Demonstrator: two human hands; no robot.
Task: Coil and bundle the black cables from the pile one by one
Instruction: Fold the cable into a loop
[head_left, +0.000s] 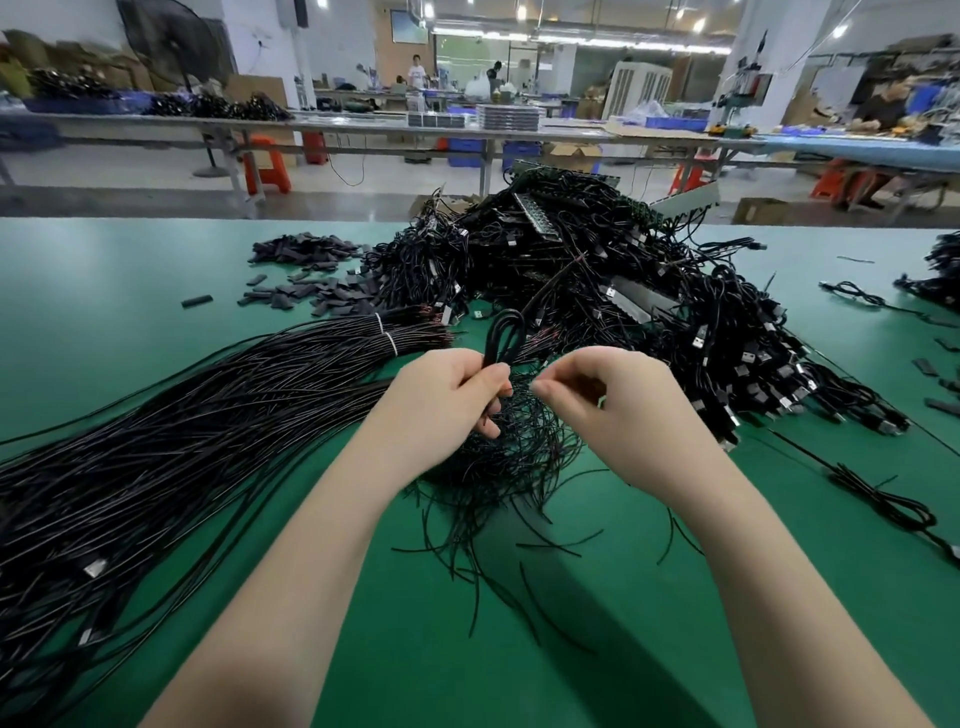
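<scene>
Nearest the camera, loose thin ties (498, 499) lie scattered on the green tabletop (156, 291), just below both hands. The left hand (441, 400) grips a coiled cable (501, 338) in a closed fist; the coil's loop end rises out of the top of the fist. The right hand (597, 395) has its fingers curled with thumb and forefinger pinched together close beside the coil; a tie is probably between them, but it is too thin to confirm.

The step in hand appears to be binding the coil. To do it well, the left hand should keep the strands clamped flat and parallel while the right hand passes the tie around the coil's waist and twists it tight, without letting the loops spread.

The coil's long axis runs near to far, tilted upward, with its looped end pointing away from the person.

To the left lie straight cables (156, 441), tied at their far end. Farther off sits the pile (597, 270), with small black sleeves (306, 249) far left.
</scene>
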